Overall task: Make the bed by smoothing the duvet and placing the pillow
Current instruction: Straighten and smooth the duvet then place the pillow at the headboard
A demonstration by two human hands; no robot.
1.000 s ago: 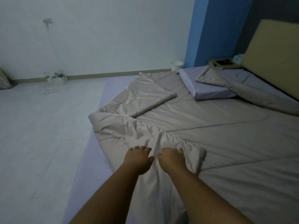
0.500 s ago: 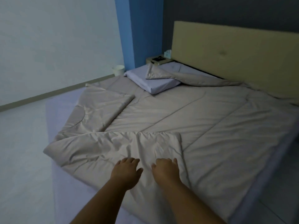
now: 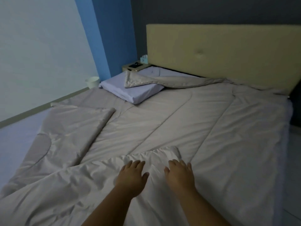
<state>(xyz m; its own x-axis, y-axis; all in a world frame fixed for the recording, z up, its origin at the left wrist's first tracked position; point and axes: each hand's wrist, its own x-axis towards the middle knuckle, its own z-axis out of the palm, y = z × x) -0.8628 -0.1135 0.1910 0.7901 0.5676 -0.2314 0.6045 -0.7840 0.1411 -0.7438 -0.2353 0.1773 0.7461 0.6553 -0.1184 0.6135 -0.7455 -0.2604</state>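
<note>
**Hands parted on the folded-back flap**

The duvet covered the bed, its near edge doubled over. Since a moment before, the left hand and right hand had moved apart, fingers spread flat, pinching nothing; smoothing seemingly under way. The pillow lay near the headboard. Open room remained rightward.

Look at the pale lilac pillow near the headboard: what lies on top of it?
A folded-over corner of the beige duvet drapes over the pillow along its far side. The pillow's near part shows bare; whatever lies beneath that duvet corner is hidden.
</note>
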